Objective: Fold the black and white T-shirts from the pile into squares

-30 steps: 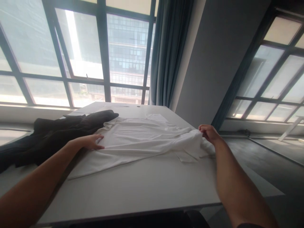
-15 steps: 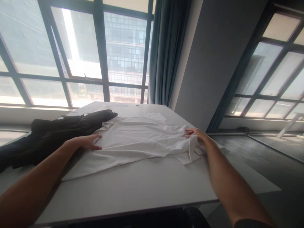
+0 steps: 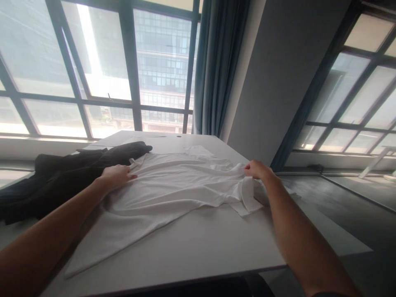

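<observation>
A white collared shirt (image 3: 173, 185) lies spread sideways over the white table, with its collar at the right and its hem at the left. My left hand (image 3: 119, 175) is closed on the hem side, fingers pinching the cloth. At the collar end, my right hand (image 3: 256, 169) grips the fabric near the shoulder, fingertips pressed together. Soft folds run along the cloth between both hands. The near corner of the hem reaches toward the table's front edge. A small part of the shirt behind my right wrist is hidden.
Dark clothes (image 3: 62, 177) lie heaped on the left of the white table (image 3: 198, 243). A dark chair back (image 3: 247, 284) stands at the front edge. Windows (image 3: 105, 62), a blue-grey curtain (image 3: 216, 74) and a grey pillar (image 3: 272, 78) rise beyond the table.
Both hands have closed on the shirt, having been more open before. The cloth has shifted, with its near hem corner now closer to me and new folds across the middle.
</observation>
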